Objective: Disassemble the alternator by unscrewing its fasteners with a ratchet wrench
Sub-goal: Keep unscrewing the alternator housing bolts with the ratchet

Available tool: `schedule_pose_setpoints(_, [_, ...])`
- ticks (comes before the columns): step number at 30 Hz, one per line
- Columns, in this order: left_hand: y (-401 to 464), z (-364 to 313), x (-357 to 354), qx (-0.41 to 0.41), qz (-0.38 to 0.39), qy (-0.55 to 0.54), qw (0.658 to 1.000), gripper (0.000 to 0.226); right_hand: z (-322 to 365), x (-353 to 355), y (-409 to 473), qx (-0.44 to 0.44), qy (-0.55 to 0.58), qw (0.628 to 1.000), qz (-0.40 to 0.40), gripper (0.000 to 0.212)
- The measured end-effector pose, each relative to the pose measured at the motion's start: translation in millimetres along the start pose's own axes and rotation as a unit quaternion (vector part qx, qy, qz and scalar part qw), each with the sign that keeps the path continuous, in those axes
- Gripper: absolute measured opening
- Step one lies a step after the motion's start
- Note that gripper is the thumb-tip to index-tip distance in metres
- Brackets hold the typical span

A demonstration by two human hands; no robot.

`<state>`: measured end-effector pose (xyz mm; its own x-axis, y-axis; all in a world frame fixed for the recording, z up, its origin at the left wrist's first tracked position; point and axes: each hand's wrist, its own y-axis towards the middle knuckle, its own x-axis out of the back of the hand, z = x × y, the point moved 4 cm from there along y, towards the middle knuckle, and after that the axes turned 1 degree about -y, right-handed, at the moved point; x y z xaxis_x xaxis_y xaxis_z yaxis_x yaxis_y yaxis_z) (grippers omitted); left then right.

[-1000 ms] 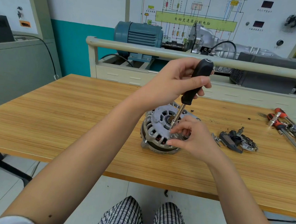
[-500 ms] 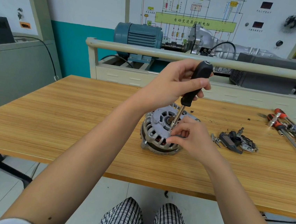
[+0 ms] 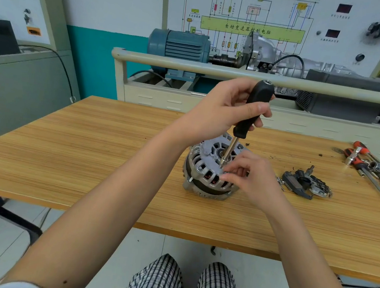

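The alternator [image 3: 207, 169] is matt grey cast metal, the driver handle [image 3: 253, 108] matt black plastic, the table [image 3: 89, 152] smooth grained wood.

A: What is the person wearing?
B: Checked trousers [image 3: 183, 286], black lines on white, over 2 knees at the bottom edge.
A: And the arms?
B: Both forearms are bare. A white sleeve [image 3: 19, 286] edge shows at the lower left corner. The left hand [image 3: 215, 113] and right hand [image 3: 249, 173] wear no gloves.
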<state>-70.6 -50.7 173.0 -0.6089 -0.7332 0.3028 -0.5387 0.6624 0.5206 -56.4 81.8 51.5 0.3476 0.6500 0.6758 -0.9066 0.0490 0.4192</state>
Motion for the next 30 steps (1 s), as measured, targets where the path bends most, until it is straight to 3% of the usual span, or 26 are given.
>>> schedule_pose_setpoints(13, [3,4,1,0.003,-0.001,0.000,1.000,0.027,-12,11,1,-0.021,0.116,0.993,0.024,0.027])
schedule_pose_setpoints(19, [5,8,-1,0.004,0.002,-0.005,1.000,0.027,-10,9,3,0.000,0.054,0.998,-0.021,0.015])
schedule_pose_setpoints(24, [6,11,1,0.003,0.002,-0.006,1.000,0.028,-9,8,4,0.022,0.039,0.999,0.025,0.023])
schedule_pose_setpoints(27, [7,12,1,0.003,0.001,-0.009,1.000,0.028,-11,10,4,-0.007,0.064,0.996,0.053,0.030])
schedule_pose_setpoints(30, [8,13,0,0.003,0.002,-0.010,1.000,0.028,-11,10,6,-0.030,0.041,0.998,0.023,0.022])
